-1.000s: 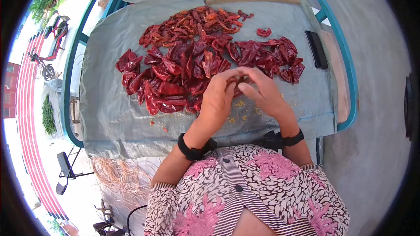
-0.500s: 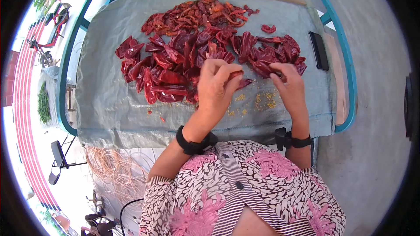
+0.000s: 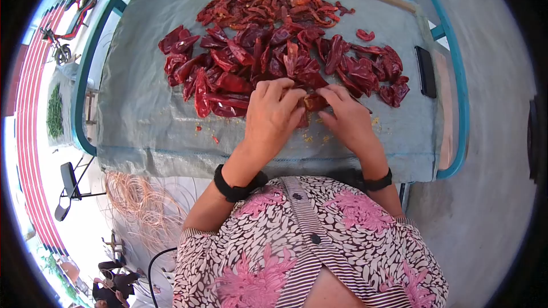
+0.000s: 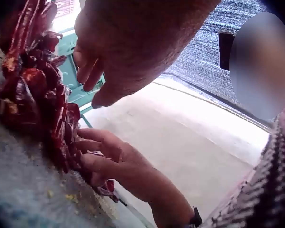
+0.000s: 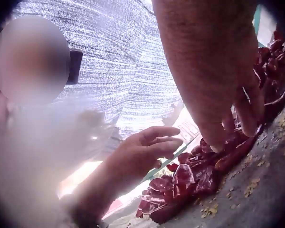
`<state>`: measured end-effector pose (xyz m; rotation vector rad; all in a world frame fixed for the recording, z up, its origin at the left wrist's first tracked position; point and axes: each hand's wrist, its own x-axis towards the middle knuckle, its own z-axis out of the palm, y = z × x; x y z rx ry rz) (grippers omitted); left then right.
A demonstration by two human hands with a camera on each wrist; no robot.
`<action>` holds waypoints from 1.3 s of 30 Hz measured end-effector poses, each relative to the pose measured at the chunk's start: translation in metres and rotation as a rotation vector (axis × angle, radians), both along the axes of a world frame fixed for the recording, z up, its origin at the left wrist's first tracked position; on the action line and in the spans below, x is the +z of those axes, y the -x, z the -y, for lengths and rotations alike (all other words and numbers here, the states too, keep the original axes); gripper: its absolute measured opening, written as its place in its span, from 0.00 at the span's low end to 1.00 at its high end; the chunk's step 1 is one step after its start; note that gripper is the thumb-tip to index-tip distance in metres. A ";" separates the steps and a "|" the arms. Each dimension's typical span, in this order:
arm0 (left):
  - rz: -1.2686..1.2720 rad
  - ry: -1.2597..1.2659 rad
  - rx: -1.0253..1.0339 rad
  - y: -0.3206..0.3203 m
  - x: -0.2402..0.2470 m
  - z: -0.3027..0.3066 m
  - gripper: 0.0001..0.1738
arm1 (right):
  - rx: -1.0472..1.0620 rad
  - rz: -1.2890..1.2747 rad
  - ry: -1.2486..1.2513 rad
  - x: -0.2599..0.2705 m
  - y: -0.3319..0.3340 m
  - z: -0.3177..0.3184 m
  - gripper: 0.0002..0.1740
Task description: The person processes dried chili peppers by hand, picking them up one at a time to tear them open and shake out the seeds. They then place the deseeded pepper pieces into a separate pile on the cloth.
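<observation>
Glossy dried red chili peppers lie heaped on a grey-green woven sheet. My right hand is low at the heap's near edge, its thumb and fingers gripping a chili pepper with a brownish-orange end. Just left of it is my left hand, fingers bent loosely over the near peppers in the head view. Seen from the right wrist, the left hand is raised beside the heap, with nothing visible between thumb and fingers. In the left wrist view the right hand's fingers reach into the peppers.
Smaller, wrinkled orange-red peppers form a pile behind. Yellow seeds are scattered near the hands. A black phone lies at the right, inside the teal metal frame. A single pepper piece lies apart.
The hands were together, then parted, the left with a pepper piece and the right reaching to the right-hand peppers. Now the right hand is back near the left with a pepper.
</observation>
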<state>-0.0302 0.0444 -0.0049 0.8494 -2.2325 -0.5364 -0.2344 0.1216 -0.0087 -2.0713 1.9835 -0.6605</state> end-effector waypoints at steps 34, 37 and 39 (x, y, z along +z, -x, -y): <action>0.116 0.080 -0.059 -0.018 -0.052 -0.007 0.22 | -0.045 -0.540 0.020 0.000 0.039 0.120 0.34; 0.137 0.095 -0.062 -0.019 -0.057 -0.005 0.23 | -0.068 -0.426 -0.011 0.010 0.054 0.110 0.31; 0.147 0.105 -0.054 -0.017 -0.062 -0.005 0.23 | -0.118 -0.274 -0.047 0.016 0.076 0.103 0.27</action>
